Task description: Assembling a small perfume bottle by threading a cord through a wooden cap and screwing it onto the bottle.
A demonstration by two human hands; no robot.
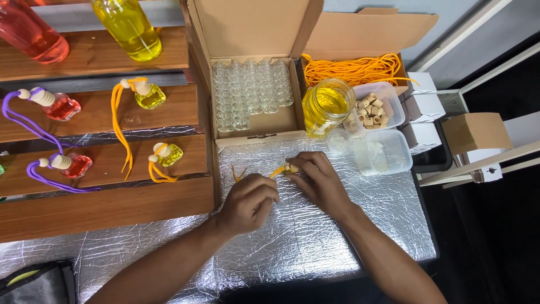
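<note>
My left hand (248, 202) and my right hand (318, 181) meet over the silver foil mat (304, 236). The right hand's fingers pinch a small wooden cap (291, 168) with an orange cord (277, 171) running from it. The left hand's fingers are closed on the other part of that cord, whose two loose ends (237, 174) stick out to the left. What lies under the right palm is hidden.
An open cardboard box of small empty glass bottles (252, 93) stands behind the hands, next to a box of orange cords (354, 68). A jar of yellow liquid (326, 105), a tub of wooden caps (376, 108) and a clear tub (382, 152) sit at right. Finished bottles rest on wooden shelves (101, 163) at left.
</note>
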